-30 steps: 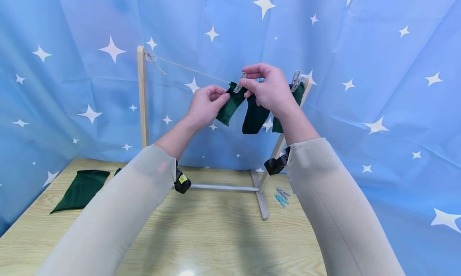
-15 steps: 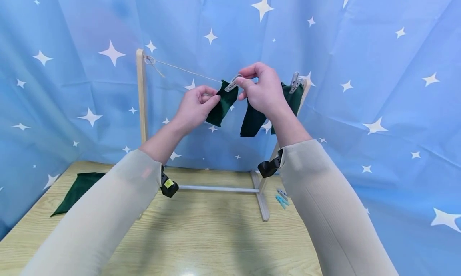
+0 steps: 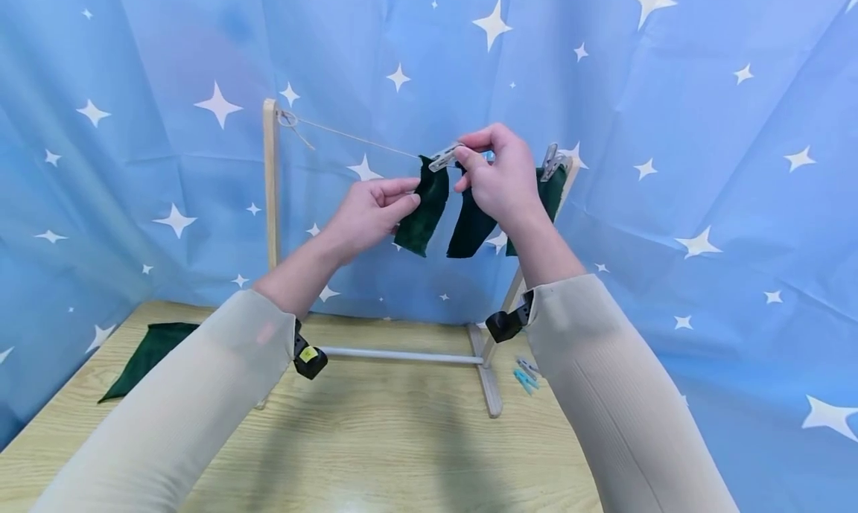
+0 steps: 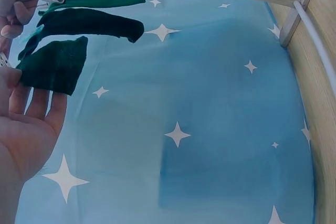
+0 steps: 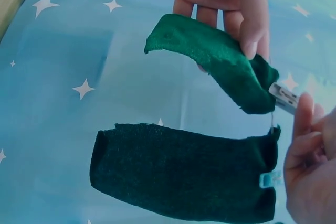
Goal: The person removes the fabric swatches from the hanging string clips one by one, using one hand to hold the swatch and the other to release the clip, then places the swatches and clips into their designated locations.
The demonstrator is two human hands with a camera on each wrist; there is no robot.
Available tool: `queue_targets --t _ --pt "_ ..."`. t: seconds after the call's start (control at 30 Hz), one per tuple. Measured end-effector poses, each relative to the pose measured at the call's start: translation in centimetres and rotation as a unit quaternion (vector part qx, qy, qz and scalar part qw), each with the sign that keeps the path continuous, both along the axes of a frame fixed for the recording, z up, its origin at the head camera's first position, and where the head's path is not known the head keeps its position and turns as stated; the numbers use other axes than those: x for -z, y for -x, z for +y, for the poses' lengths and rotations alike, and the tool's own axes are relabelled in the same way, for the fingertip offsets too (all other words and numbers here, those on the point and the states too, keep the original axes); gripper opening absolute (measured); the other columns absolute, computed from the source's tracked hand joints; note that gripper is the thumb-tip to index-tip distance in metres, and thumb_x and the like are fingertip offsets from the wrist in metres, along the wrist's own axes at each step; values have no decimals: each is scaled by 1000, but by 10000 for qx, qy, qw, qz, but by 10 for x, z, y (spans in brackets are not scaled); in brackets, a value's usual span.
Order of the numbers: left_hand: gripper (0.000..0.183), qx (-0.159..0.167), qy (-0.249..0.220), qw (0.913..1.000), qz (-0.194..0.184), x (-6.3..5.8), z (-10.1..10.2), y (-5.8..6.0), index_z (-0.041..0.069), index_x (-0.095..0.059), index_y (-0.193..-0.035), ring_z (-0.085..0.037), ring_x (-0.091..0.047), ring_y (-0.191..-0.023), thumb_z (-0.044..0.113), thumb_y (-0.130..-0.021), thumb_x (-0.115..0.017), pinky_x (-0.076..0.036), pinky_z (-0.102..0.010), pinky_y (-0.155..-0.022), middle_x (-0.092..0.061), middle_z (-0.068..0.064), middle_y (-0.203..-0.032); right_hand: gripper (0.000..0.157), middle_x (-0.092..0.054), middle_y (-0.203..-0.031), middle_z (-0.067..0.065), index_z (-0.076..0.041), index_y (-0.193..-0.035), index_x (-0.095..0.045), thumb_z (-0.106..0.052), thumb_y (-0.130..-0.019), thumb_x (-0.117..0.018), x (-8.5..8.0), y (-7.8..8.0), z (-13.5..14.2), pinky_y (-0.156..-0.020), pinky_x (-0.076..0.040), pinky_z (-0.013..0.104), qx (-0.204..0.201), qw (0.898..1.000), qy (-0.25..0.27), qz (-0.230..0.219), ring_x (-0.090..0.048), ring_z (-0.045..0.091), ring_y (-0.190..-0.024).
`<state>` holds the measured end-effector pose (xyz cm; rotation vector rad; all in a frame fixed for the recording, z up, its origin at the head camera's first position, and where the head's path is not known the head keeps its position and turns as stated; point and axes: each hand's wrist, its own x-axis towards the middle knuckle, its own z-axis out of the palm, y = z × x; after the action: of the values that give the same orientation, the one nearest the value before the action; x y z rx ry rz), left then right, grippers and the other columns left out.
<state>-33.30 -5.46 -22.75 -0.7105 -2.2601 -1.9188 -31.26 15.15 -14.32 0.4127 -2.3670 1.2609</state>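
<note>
A small green velvety cloth hangs on a thin string. My left hand holds its left edge, thumb in front and fingers stretched behind, as the right wrist view also shows. With thumb and fingers my right hand pinches a grey clothespin, whose jaws sit over the cloth's top edge at the string. Just right of it hangs a second dark green cloth, held by a light blue clothespin. Partly behind my right hand, a third green cloth hangs from grey clothespins.
Wooden posts carry the string, joined low down by a white bar. Another green cloth lies at the table's left, partly behind my left sleeve. Loose blue and grey clothespins lie right of the stand's foot.
Cloth and clothespin have shifted left along the string, and the clothespin has tipped from steep to flatter. My left hand has slid lower on the cloth, its fingers straighter; the cloth hangs more upright.
</note>
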Motion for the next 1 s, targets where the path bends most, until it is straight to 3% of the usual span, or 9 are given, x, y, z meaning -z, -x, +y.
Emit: queue_targets --t 0.1,0.17,0.23,0.33,0.47,0.5,0.7,0.87,1.0 --pt "48 88 -70 9999 -27 2 1 0 21 -60 -160 -15 -60 -86 29 -113 -64 -50 -26 -70 -82 -4 -107 25 -64 -124 6 -10 -131 -67 -25 -112 -64 1 0 5 -87 -61 24 -25 9999 99 48 -72 14 -74" --pt "48 141 -136 9998 -47 3 2 -1 22 -59 -160 -11 -60 -87 29 -113 -64 -51 -25 -70 -83 -1 -111 25 -64 -126 5 -11 -132 -67 -26 -111 -64 1 -1 8 -82 -61 24 -48 9997 211 95 -72 13 -74" --pt "49 203 -181 9996 -47 4 1 -2 22 -57 -162 -10 -65 -96 28 -113 -64 -54 -24 -74 -82 -5 -120 26 -65 -128 5 -11 -132 -67 -26 -111 -65 1 -4 13 -75 -59 23 -82 9993 349 126 -72 14 -73" --pt "50 324 -254 9991 -116 5 0 -6 20 -55 -163 -14 -69 -131 26 -114 -62 -62 -28 -87 -73 -8 -147 27 -66 -136 5 -12 -135 -66 -26 -111 -66 2 -9 22 -63 -54 20 -183 9981 579 74 -72 14 -73" --pt "50 332 -216 9989 -245 10 -6 -12 21 -54 -164 -20 -64 -142 27 -114 -62 -64 -34 -95 -76 -12 -140 30 -64 -146 5 -12 -139 -63 -25 -111 -66 11 -18 38 -58 -49 18 -331 9963 785 -110 -71 12 -73" --pt "50 317 -183 9990 -255 11 -8 -14 22 -54 -164 -20 -64 -142 28 -114 -62 -63 -36 -96 -79 -13 -131 32 -64 -147 6 -11 -140 -62 -23 -111 -66 15 -20 43 -57 -49 19 -371 9959 811 -147 -71 12 -72" --pt "53 300 -36 9985 -467 28 -21 -21 23 -51 -166 -21 -67 -136 29 -114 -62 -63 -34 -96 -76 -1 -87 37 -64 -146 6 -9 -147 -59 -21 -112 -65 50 -29 74 -58 -49 20 -478 9953 721 -430 -70 9 -71" --pt "55 322 69 9974 -645 47 -33 -30 25 -48 -167 -16 -73 -122 29 -114 -62 -65 -40 -100 -64 -1 -75 40 -63 -143 5 -11 -149 -61 -26 -112 -66 90 -38 107 -59 -51 22 -379 9946 598 -755 -71 12 -76" --pt "56 266 70 9965 -791 64 -43 -36 25 -48 -168 -13 -67 -94 30 -114 -63 -61 -52 -107 -49 5 -68 41 -65 -137 3 -11 -148 -63 -29 -111 -69 129 -45 135 -60 -53 24 -163 9934 539 -996 -70 13 -77"
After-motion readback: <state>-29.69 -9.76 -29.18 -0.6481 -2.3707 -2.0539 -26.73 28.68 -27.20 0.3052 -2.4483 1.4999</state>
